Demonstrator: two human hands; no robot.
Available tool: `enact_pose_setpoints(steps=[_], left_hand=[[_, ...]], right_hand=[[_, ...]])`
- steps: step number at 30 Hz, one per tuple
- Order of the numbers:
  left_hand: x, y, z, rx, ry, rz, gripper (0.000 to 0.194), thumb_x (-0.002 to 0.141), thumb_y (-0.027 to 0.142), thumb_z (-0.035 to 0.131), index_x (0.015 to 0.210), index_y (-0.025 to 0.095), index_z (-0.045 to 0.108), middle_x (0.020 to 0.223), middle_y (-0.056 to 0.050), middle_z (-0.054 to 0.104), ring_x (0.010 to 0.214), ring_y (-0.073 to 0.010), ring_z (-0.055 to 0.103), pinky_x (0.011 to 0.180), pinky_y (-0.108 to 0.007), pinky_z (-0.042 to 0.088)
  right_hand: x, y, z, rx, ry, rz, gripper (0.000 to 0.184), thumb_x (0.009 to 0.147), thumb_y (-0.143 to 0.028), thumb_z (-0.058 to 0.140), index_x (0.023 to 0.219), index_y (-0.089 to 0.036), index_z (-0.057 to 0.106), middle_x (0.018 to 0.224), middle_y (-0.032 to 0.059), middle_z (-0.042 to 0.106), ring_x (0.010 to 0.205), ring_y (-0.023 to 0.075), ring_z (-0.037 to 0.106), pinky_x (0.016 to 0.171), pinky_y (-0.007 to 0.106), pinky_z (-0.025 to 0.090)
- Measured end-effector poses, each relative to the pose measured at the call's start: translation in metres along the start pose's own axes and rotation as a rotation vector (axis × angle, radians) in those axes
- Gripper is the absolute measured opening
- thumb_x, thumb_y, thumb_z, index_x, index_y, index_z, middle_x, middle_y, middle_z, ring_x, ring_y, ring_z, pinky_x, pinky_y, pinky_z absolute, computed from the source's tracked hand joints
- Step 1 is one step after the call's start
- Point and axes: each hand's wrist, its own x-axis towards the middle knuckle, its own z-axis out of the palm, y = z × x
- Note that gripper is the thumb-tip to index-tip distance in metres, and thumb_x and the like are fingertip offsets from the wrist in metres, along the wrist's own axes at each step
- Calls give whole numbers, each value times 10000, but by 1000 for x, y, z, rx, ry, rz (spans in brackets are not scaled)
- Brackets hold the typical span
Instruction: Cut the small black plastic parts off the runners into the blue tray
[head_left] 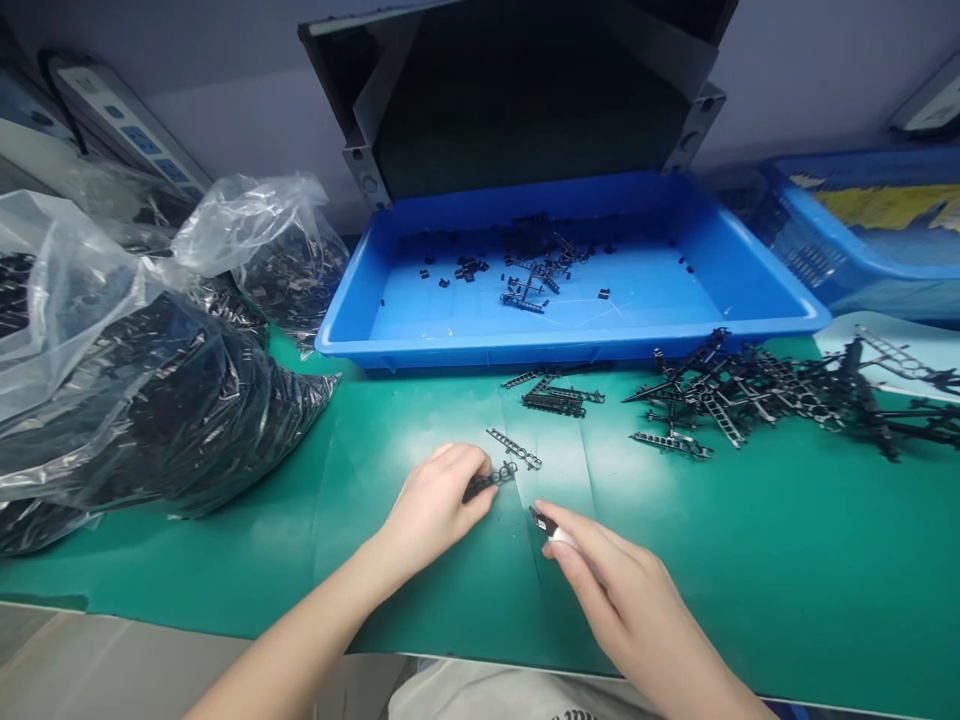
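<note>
On the green mat [697, 540], left hand [431, 505] pinches a black plastic strip [489, 481]; right hand [622, 590] grips a small tool [546, 523]
Strip lies roughly left-right, rising slightly toward its far-right end, held by the left hand, its free end just apart from the tool

The black plastic runners [561, 400] look glossy, the blue tray [570, 350] smooth.
</note>
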Motion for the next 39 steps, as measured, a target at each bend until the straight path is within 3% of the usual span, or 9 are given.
enact_pose_setpoints(steps=[4, 10, 24, 39], left_hand=[[-17, 13, 2, -457, -45, -224, 110, 783, 234, 508, 739, 216, 409, 651, 49, 503, 578, -120, 437, 559, -234, 335], [-29, 25, 5, -897, -139, -376, 210, 742, 288, 596, 919, 214, 509, 704, 43, 486, 625, -107, 406, 597, -222, 330], [-39, 30, 11, -904, -74, -365, 140, 794, 307, 548, 893, 211, 523, 727, 29, 479, 667, -115, 410, 623, -219, 336], [-38, 36, 18, -989, 17, -352, 149, 811, 332, 523, 830, 187, 492, 594, 63, 329, 553, -96, 284, 523, -212, 264]], right_hand=[[1, -1, 1, 22, -41, 6, 336, 912, -241, 290, 1175, -198, 495, 1023, 38, 664, 821, 167, 653, 617, 293, 545], [1, -2, 5, -34, -32, -24, 339, 909, -248, 318, 1193, -188, 494, 1036, 66, 653, 858, 203, 636, 670, 343, 531], [1, -12, 5, -65, -58, -55, 344, 913, -227, 309, 1189, -188, 510, 802, 43, 640, 665, 172, 602, 516, 273, 454], [3, -14, 9, -43, 56, -82, 351, 909, -206, 320, 1201, -156, 507, 770, 58, 642, 637, 164, 604, 477, 242, 443]])
